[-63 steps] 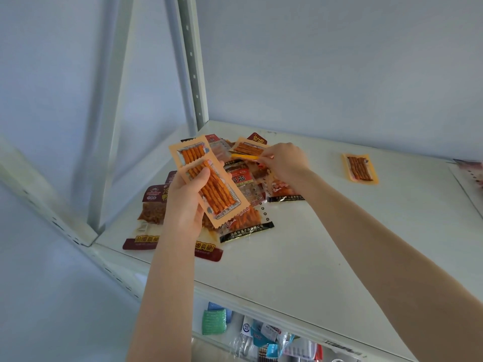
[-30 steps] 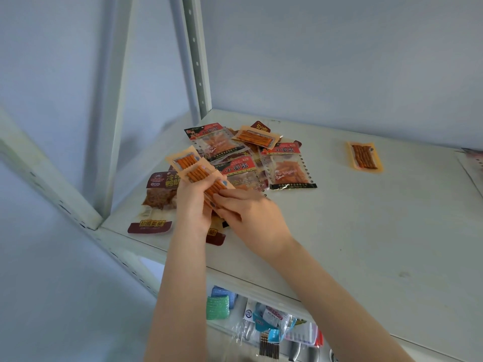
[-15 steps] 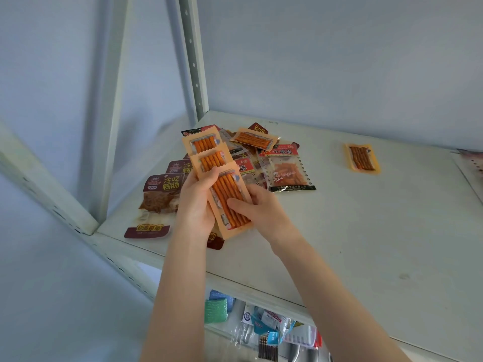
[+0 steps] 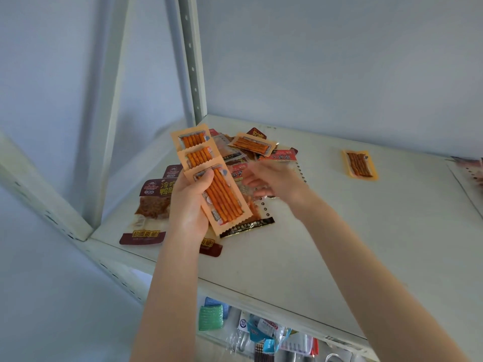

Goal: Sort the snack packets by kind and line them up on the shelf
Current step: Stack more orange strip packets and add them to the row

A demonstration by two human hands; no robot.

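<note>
My left hand [image 4: 189, 205] grips a fan of three orange stick-snack packets [image 4: 209, 176] above the white shelf [image 4: 339, 244]. My right hand [image 4: 274, 182] hovers blurred over the pile, fingers loosely spread, holding nothing. Beneath both hands lies a heap of mixed packets: another orange stick packet [image 4: 252, 144] at the back, red-topped clear packets [image 4: 281, 156], and dark red meat packets [image 4: 153, 207] at the left. A single orange stick packet [image 4: 360, 164] lies apart to the right.
A perforated metal upright [image 4: 192, 58] stands at the shelf's back left corner, and a slanted brace [image 4: 36, 194] crosses at the left. More packets [image 4: 470, 171] lie at the far right edge. Assorted goods [image 4: 261, 333] sit on the lower shelf.
My right hand let go of the stick packets and moved right over the pile. The left hand raised the fan of three packets a little.
</note>
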